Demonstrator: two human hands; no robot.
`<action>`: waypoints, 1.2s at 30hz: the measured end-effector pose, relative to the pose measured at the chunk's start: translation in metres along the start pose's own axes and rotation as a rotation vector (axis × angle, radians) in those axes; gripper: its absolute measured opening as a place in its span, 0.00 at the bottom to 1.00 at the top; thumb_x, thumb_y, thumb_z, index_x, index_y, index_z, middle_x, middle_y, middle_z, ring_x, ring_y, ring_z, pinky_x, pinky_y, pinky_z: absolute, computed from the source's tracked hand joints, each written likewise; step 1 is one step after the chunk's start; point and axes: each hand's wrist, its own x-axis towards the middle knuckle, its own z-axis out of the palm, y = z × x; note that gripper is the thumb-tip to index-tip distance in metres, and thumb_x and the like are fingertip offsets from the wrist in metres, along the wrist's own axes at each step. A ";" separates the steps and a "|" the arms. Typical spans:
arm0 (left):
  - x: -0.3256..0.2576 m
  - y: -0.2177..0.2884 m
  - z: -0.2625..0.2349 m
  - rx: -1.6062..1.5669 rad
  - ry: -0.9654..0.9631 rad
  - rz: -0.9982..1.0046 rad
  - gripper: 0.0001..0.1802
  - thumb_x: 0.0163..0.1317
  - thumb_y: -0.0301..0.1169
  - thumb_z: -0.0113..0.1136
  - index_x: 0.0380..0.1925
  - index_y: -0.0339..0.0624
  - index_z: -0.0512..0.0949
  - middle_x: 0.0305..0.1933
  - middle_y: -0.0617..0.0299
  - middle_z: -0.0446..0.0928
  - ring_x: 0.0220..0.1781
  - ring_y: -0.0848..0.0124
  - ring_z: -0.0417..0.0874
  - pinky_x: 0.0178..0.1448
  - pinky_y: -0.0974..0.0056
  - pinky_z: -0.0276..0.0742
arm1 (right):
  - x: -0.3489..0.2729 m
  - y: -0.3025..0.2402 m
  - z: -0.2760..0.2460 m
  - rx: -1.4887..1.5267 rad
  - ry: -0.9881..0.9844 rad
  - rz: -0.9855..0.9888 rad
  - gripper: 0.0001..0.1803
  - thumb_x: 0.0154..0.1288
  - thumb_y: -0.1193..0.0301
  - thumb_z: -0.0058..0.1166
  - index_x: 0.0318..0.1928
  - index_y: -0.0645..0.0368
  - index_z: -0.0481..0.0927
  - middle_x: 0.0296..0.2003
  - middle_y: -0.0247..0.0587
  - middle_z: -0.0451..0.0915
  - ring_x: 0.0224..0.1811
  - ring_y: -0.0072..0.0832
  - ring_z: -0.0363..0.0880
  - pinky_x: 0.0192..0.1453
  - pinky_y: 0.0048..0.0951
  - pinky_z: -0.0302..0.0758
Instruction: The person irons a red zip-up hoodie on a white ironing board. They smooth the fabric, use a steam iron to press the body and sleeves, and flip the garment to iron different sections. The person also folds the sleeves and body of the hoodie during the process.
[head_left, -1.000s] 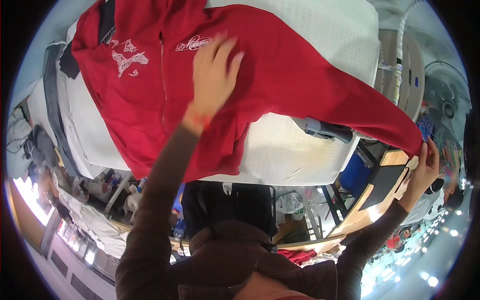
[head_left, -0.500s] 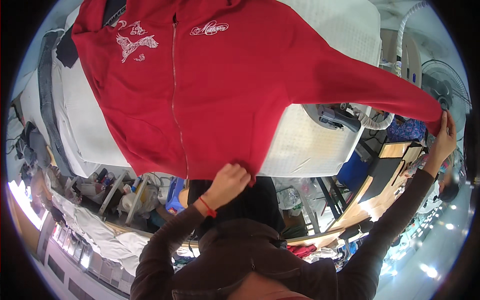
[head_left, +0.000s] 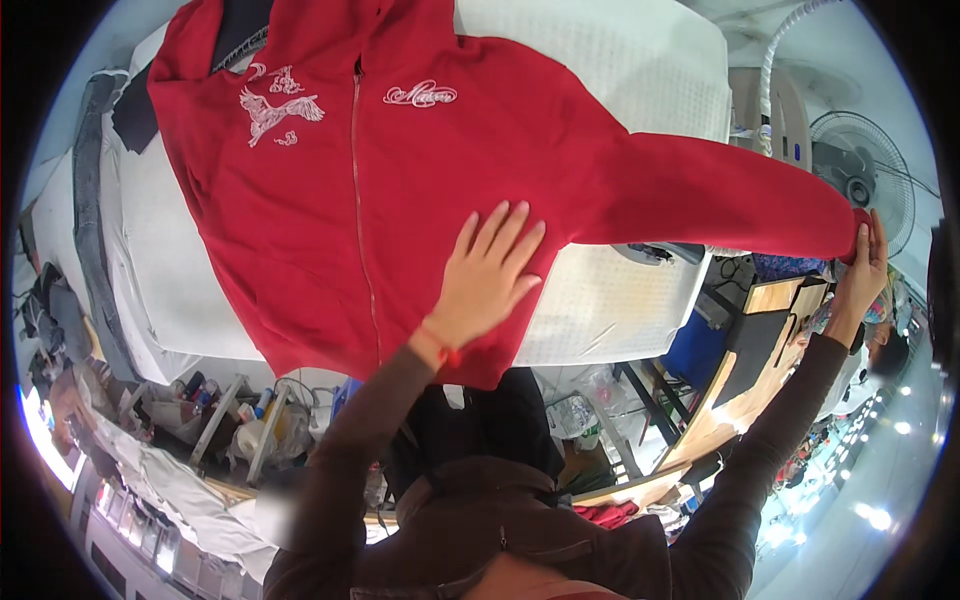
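Observation:
A red zip-up hooded jacket (head_left: 290,220) lies front up across a white padded ironing table (head_left: 610,310). White designs decorate both sides of its chest. My left hand (head_left: 488,272) rests flat on the jacket's front, right of the zip, fingers spread. Off the table's right side, my right hand (head_left: 866,262) pinches the cuff at the end of the outstretched red sleeve (head_left: 730,190). A grey steam iron (head_left: 665,252) sits on the table, partly hidden beneath that sleeve.
A fan (head_left: 862,175) stands at the far right, near a white-wrapped hose (head_left: 768,95). Dark grey cloth (head_left: 95,220) hangs along the table's left edge. A wooden bench (head_left: 735,400) is at right, with another person (head_left: 885,345) beyond it. Bags and bottles clutter the space below the table.
My left hand has let go of the jacket's bottom hem and moved up onto its front, opening flat. My right hand still holds the cuff; the sleeve now covers more of the iron.

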 end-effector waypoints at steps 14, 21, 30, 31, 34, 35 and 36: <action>-0.060 -0.089 -0.168 -2.270 0.208 -0.478 0.39 0.87 0.53 0.47 0.81 0.31 0.67 0.79 0.40 0.72 0.80 0.51 0.75 0.81 0.46 0.74 | -0.337 -0.313 0.315 0.386 -0.557 -0.920 0.19 0.63 0.70 0.62 0.52 0.65 0.88 0.54 0.48 0.88 0.57 0.41 0.87 0.59 0.43 0.85; -0.176 -0.172 -0.155 -1.406 0.418 -0.867 0.24 0.82 0.30 0.60 0.74 0.34 0.77 0.68 0.54 0.85 0.70 0.62 0.85 0.70 0.54 0.86 | -0.200 -0.185 0.367 0.001 -0.727 -0.671 0.21 0.60 0.86 0.58 0.54 0.64 0.88 0.51 0.49 0.92 0.50 0.49 0.90 0.58 0.45 0.86; -0.160 -0.166 -0.162 -0.816 0.520 -0.937 0.11 0.79 0.23 0.65 0.56 0.33 0.87 0.51 0.63 0.87 0.49 0.77 0.83 0.52 0.72 0.77 | -0.067 -0.061 0.441 -0.401 -1.326 -0.535 0.08 0.75 0.77 0.65 0.51 0.55 0.90 0.60 0.43 0.73 0.56 0.41 0.80 0.63 0.40 0.80; -0.170 -0.167 -0.170 -0.829 0.566 -0.916 0.10 0.78 0.22 0.65 0.56 0.33 0.87 0.51 0.64 0.87 0.48 0.78 0.83 0.52 0.72 0.76 | -0.061 -0.062 0.441 -0.474 -1.284 -0.566 0.06 0.75 0.74 0.66 0.49 0.56 0.89 0.60 0.43 0.73 0.57 0.40 0.79 0.63 0.40 0.80; -0.219 -0.189 -0.175 -0.777 0.574 -0.897 0.13 0.77 0.19 0.63 0.58 0.34 0.85 0.55 0.64 0.86 0.51 0.77 0.83 0.57 0.71 0.76 | -0.054 -0.064 0.449 -0.550 -1.183 -0.659 0.08 0.76 0.67 0.69 0.44 0.58 0.88 0.60 0.43 0.73 0.60 0.39 0.76 0.62 0.40 0.79; -0.234 -0.200 -0.166 -0.754 0.581 -0.868 0.14 0.77 0.18 0.62 0.59 0.35 0.85 0.56 0.64 0.86 0.52 0.77 0.82 0.58 0.71 0.76 | -0.053 -0.061 0.458 -0.509 -1.157 -0.687 0.10 0.76 0.65 0.69 0.42 0.59 0.88 0.60 0.43 0.73 0.61 0.39 0.76 0.61 0.40 0.79; -0.246 -0.209 -0.158 -0.784 0.599 -0.880 0.15 0.76 0.19 0.62 0.61 0.35 0.84 0.57 0.63 0.86 0.53 0.77 0.82 0.62 0.70 0.75 | -0.054 -0.062 0.469 -0.466 -1.124 -0.717 0.11 0.76 0.64 0.69 0.41 0.59 0.88 0.59 0.42 0.74 0.62 0.40 0.76 0.61 0.41 0.79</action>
